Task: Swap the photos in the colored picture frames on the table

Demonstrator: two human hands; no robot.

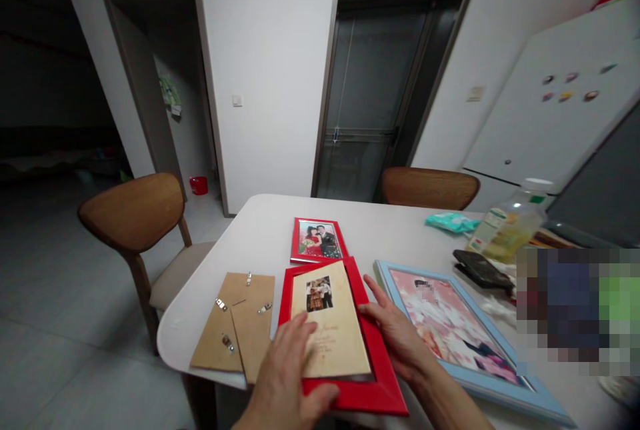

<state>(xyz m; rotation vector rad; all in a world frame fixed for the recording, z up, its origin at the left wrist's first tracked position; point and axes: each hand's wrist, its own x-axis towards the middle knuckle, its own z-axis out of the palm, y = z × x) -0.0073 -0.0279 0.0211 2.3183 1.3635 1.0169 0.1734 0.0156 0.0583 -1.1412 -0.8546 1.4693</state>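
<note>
A red picture frame [380, 363] is in front of me at the table's near edge. A cream printed card with a small photo [337, 343] lies in it, slightly askew. My left hand [290, 370] rests over the card's lower left, fingers apart, thumb on the frame's lower border. At the right border, my right hand [403, 340] holds the frame's edge, one finger stretched out alongside. Just beyond is a smaller red frame [294, 243] with a couple's photo. Brown backing boards [213, 343] with metal clips overlap at the left.
A large light-blue frame [480, 297] with a photo lies right of my hands. Behind it are a clear bottle of yellowish liquid [510, 223], a dark phone-like object [480, 270] and a teal packet [453, 222]. Wooden chairs [135, 210] stand at the white table [240, 237].
</note>
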